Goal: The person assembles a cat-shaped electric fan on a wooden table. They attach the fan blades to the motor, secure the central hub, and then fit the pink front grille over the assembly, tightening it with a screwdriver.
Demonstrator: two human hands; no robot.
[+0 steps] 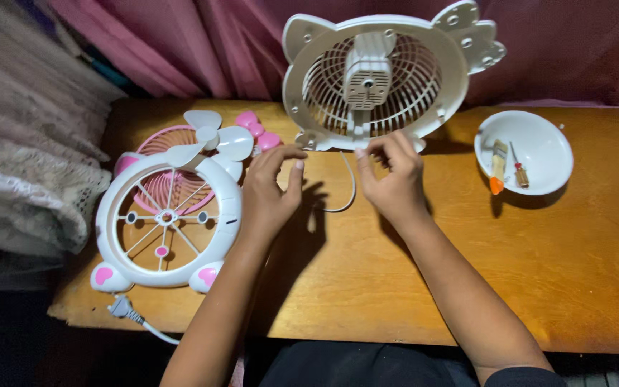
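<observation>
A white fan housing (309, 79) with cat ears and a slotted grille stands upright at the back of the wooden table (574, 272). My right hand (393, 180) pinches something small at its base, by a thin white cable (349, 188) that loops onto the table. My left hand (272, 188) hovers next to it, thumb and finger together near the housing's lower left corner; what it holds is too small to tell. To the left lies the white front frame (227, 215) with pink feet, on a pink grille (153, 140), with a white fan blade (213, 140) and pink bow (256, 129).
A white bowl (546, 143) at the right holds a small brush and a screwdriver. A plug (122, 308) and its cord hang off the table's front left edge. Pink curtains hang behind; lace fabric is at the left.
</observation>
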